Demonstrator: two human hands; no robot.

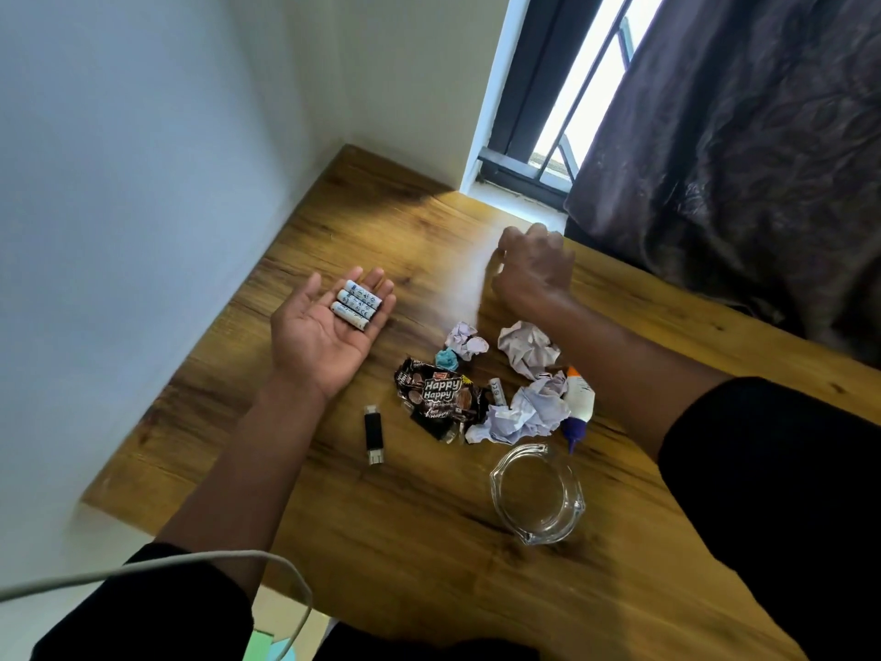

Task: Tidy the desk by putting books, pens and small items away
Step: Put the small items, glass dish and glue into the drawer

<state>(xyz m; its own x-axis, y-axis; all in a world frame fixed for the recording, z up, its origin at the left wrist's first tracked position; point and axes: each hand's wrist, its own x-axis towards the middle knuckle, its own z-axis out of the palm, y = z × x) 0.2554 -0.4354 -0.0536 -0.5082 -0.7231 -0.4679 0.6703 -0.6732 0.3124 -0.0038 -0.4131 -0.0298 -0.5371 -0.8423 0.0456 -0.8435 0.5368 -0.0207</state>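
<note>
The left hand lies palm up with its fingers straight and relaxed, its grip apart, and three white batteries rest side by side across the fingers and upper palm. The back of that hand sits over the wooden surface, near the wall-side edge.

The right hand is farther off, toward the window, seen from the back and blurred; its fingers curl downward, but whether its grip is clamped on anything cannot be told (the fingertips are hidden behind the knuckles).

Between the two forearms lies a small heap. A dark crumpled "Happy Happy" wrapper sits nearest the left wrist, with a small blue scrap just above it. Crumpled white paper lies in three lumps: a small ball, a larger ball close to the right forearm, and a flatter wad touching the wrapper's right side. A fourth battery pokes out between the wrapper and that wad. A white glue bottle with an orange end and a blue end rests against the wad.

A black USB stick lies apart, left of the wrapper. A clear glass ashtray stands just below the heap. Both sleeves are black.
</note>
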